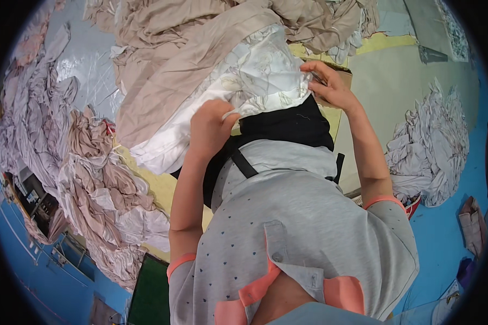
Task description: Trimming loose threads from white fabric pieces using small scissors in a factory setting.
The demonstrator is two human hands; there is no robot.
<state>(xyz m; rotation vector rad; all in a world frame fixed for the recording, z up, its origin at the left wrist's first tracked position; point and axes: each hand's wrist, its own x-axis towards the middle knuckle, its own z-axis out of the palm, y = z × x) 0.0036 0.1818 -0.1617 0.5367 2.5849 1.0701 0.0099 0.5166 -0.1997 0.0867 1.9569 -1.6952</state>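
White sheer fabric with a pale printed pattern (265,67) is drawn up before my waist, joined or layered with a plain beige cloth (173,81). My left hand (210,129) is closed, thumb against fingers, on the near edge of the white fabric. At the fabric's right corner my right hand (333,86) is bent, its fingers pinching the edge. A small dark thing shows beneath those fingers, too little of it to name. Between the hands the edge runs over a black cloth (287,127) at my waist.
Beige cloth heaps (331,24) lie at the far side of the yellow and grey work surface. More crumpled grey and beige fabric (106,189) is piled at the left. A pale grey cloth pile (434,146) stands at the right, above the blue floor (439,233).
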